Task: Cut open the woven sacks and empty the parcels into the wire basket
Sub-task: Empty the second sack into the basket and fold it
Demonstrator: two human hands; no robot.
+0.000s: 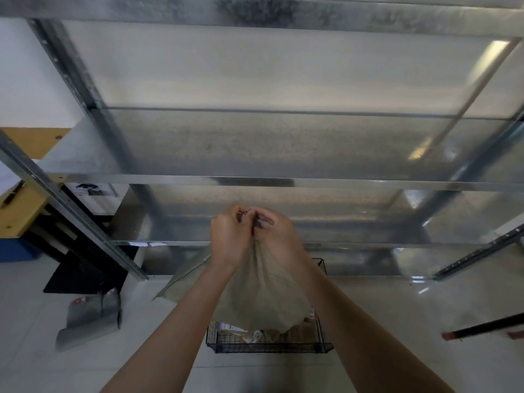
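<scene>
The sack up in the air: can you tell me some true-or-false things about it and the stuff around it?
1. The left hand and the right hand both grip the sack at its bunched end. True.
2. The sack hangs over the wire basket. True.
3. The wire basket is empty. False: parcels lie in it.
4. The wire basket stands on a shelf. False: it stands on the floor.
5. A grey bag lies on the floor to the left of the basket. True.
</scene>
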